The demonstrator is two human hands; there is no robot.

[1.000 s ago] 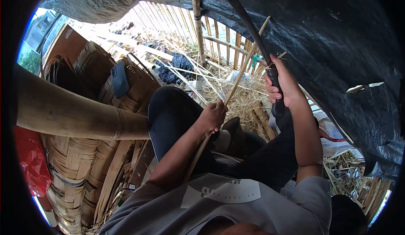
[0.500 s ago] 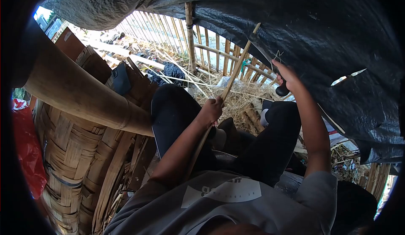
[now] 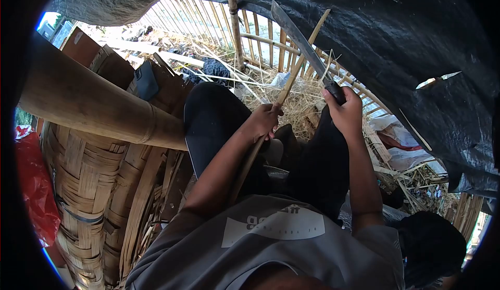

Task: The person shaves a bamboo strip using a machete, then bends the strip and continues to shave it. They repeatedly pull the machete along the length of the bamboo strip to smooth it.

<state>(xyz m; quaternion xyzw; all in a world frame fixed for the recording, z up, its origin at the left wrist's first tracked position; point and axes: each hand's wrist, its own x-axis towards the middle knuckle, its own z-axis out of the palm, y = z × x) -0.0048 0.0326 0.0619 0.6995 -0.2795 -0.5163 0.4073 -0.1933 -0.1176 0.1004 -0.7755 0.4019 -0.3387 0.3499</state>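
Note:
My left hand (image 3: 263, 122) is closed around a long bamboo strip (image 3: 292, 77), which slants from beside my left forearm up toward the tarp. In my right hand (image 3: 346, 112) is a machete (image 3: 301, 39), its dark handle gripped near my right knee. The blade points up and to the left, and it crosses the upper part of the strip in this view. Both hands are in front of my bent legs, and a thin curl of fibre (image 3: 329, 65) shows at the base of the blade.
A thick bamboo pole (image 3: 104, 108) juts in from the left above a woven bamboo basket (image 3: 83, 191). A phone (image 3: 146, 80) rests beyond it. Shavings (image 3: 304, 102) lie between my legs. A black tarp (image 3: 416, 35) hangs at the right, with a slatted bamboo fence (image 3: 208, 29) behind.
My right hand has moved left and lower, bringing the machete's blade into plain view across the strip. My left hand keeps its hold on the strip, slightly higher in view.

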